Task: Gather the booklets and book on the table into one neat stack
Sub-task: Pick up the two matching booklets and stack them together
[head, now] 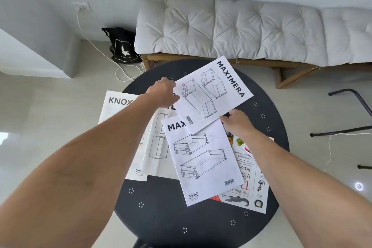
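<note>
While my left hand (164,93) and right hand (236,120) pinch the white MAXIMERA paper booklet (213,94) at twelve o'clock, squaring it onto the spread awaits.

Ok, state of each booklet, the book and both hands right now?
Top MAXIMERA booklet: tilted, held at two edges.
Lower MAXIMERA booklet: flat, overlapping book.
KNOX booklet: flat, lowest.
Middle booklet: partly covered.
Book: closed, underneath.
Left hand: gripping.
Right hand: gripping.

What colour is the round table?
Black, with small white dot clusters, seen in the head view: table.
</note>
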